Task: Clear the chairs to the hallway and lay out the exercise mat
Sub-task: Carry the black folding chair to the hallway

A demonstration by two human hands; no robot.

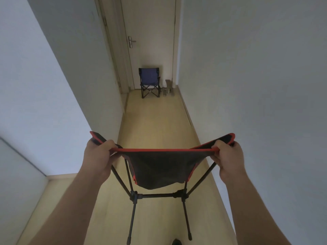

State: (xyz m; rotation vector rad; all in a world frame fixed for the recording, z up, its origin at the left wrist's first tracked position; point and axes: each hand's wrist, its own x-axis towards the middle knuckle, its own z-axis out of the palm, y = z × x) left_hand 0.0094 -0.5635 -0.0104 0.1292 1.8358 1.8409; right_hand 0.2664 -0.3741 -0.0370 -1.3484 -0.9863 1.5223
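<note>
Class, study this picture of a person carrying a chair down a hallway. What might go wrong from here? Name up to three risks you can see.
1. Both the left hand and right hand grip only the fabric edge of the black chair, so it may swing or slip.
2. Its legs hang close to the wall and could scrape it.
3. The blue chair stands before the door; another there might block it.

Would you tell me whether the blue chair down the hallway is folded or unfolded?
Unfolded: the blue chair stands on spread crossed legs, seat open.
</note>
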